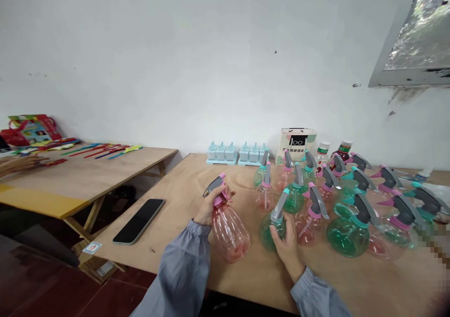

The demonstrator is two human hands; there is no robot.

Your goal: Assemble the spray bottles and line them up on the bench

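Observation:
My left hand (211,203) is wrapped round the neck and trigger of a clear pink spray bottle (232,235) with a grey and pink spray head. That bottle leans a little, its base low over or on the table; I cannot tell if it touches. My right hand (287,244) grips the upper body of a green spray bottle (267,232) with a grey and turquoise head, thumb on the near side. To its right, further green and pink spray bottles, such as a pink one (308,228) and a wide green one (348,237), stand close together in rows.
A black phone (138,221) lies on the wooden table (183,185) at left. Along the wall stand two pale blue ice-pop moulds (221,154), a printed paper bag (296,143) and two capped bottles. Another person's hand (26,163) rests on the far-left table among coloured strips (105,150).

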